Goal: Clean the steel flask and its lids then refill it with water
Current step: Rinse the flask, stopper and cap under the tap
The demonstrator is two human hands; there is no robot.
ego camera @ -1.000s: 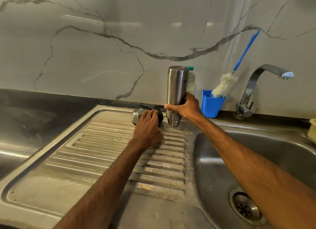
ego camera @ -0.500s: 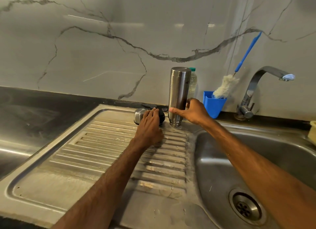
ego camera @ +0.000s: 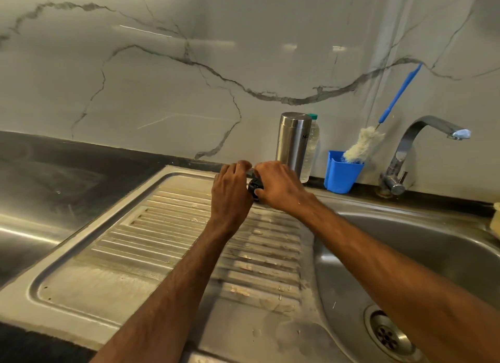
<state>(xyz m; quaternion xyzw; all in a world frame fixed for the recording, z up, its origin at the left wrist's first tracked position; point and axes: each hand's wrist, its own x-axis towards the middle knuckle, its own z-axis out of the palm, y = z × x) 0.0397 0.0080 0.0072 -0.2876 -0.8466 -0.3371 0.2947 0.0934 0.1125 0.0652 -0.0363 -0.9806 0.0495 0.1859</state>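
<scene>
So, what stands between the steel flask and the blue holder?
A clear plastic bottle with a green cap, partly behind the steel flask; the head view shows it.

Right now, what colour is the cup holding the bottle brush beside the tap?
The cup is plain blue, best seen in the head view.

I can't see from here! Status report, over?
Left hand and right hand both grip the lids. Steel flask stands behind them. Nothing blocking.

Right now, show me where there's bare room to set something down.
Free: the near half of the ribbed drainboard, and the black counter left of it. Crowded: the back edge, where steel flask, plastic bottle, blue cup and tap stand.
</scene>
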